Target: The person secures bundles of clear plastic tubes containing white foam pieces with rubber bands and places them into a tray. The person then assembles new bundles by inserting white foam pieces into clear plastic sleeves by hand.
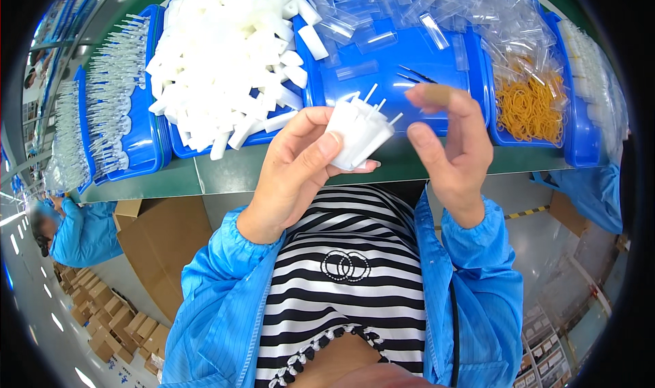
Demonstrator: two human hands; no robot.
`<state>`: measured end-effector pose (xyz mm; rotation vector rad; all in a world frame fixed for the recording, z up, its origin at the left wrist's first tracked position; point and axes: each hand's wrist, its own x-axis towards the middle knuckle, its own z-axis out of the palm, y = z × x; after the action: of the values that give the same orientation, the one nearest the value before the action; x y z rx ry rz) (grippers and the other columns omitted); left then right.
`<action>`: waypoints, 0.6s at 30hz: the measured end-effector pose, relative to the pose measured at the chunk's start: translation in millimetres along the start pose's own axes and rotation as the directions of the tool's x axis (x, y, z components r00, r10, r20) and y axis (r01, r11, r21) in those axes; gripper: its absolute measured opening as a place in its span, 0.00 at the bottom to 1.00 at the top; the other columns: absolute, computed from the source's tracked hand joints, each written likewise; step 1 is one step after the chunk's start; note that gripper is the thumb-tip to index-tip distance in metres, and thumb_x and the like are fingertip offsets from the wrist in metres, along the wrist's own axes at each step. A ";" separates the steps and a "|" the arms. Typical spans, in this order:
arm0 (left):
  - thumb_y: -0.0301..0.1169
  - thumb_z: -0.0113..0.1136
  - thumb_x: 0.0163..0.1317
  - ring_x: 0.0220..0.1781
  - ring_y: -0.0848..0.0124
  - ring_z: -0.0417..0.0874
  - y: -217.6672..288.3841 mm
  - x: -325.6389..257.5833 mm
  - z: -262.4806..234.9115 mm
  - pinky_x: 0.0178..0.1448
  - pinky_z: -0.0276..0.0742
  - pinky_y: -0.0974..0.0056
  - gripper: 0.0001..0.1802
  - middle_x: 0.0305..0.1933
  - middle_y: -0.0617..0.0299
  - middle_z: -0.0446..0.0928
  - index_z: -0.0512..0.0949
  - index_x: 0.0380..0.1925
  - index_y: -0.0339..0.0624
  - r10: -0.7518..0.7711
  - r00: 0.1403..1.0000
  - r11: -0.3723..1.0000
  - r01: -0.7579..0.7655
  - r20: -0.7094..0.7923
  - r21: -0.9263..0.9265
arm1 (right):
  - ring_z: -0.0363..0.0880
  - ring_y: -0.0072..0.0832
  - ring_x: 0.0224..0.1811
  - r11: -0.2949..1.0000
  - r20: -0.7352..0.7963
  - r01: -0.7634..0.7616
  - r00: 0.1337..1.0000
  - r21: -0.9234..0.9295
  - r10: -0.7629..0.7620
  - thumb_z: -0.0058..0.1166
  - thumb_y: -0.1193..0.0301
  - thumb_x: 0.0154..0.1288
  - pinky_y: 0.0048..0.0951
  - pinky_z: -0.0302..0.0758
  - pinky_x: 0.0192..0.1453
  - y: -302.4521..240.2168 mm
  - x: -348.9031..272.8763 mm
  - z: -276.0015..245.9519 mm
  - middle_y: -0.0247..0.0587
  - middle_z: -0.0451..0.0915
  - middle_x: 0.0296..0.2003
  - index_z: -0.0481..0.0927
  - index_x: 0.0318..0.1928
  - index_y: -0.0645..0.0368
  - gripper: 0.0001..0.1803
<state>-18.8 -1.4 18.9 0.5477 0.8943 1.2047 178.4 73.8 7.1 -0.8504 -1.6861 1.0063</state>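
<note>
My left hand [290, 163] grips a small bundle of white pieces [360, 137] over the bench's front edge. Thin white stems stick out of the bundle's top and right side, and the thumb presses on its face. To the right, my right hand [458, 149] is held up with thumb and fingers apart and nothing visible between them. A tan wrap covers part of one of its fingers. Just beyond that hand, dark tweezers [416, 75] lie in a blue tray [341, 89] with clear plastic sleeves [433, 32].
White foam blocks [225, 53] heap over a blue bin at left. Further left, blue bins [144, 142] hold rows of white stemmed parts [112, 81]. Orange rubber bands [529, 108] fill a right-hand bin. A co-worker in blue [85, 234] and cardboard boxes [119, 323] are at lower left.
</note>
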 end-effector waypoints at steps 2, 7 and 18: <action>0.43 0.56 0.71 0.63 0.51 0.77 -0.2 0.5 0.7 0.58 0.82 0.48 0.27 0.61 0.44 0.73 0.67 0.61 0.35 -0.020 1.000 0.999 0.020 -0.008 -0.049 | 0.79 0.30 0.45 1.000 0.062 0.011 0.998 -0.011 -0.010 0.66 0.77 0.57 0.29 0.75 0.47 2.1 -4.5 1.4 0.43 0.81 0.49 0.78 0.51 0.64 0.20; 0.36 0.55 0.72 0.58 0.60 0.80 -4.6 0.1 -3.8 0.60 0.81 0.48 0.20 0.59 0.51 0.74 0.68 0.57 0.35 -0.026 0.998 0.985 0.035 0.050 -0.170 | 0.79 0.29 0.42 0.993 0.138 -0.064 0.989 0.097 0.050 0.69 0.79 0.53 0.27 0.76 0.42 -5.7 -9.7 8.3 0.46 0.78 0.51 0.77 0.52 0.62 0.24; 0.19 0.62 0.64 0.64 0.64 0.73 -22.5 -2.1 -9.3 0.67 0.72 0.58 0.18 0.66 0.49 0.67 0.72 0.53 0.34 0.276 0.961 0.953 -0.277 0.026 0.123 | 0.72 0.40 0.56 0.973 0.291 0.136 0.954 -0.187 -0.077 0.73 0.70 0.46 0.39 0.67 0.59 -14.2 8.0 9.6 0.41 0.78 0.52 0.78 0.37 0.60 0.19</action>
<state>-14.1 -10.9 -3.1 0.7992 0.9113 1.4034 165.7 72.6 21.0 -0.7627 -2.0858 0.9222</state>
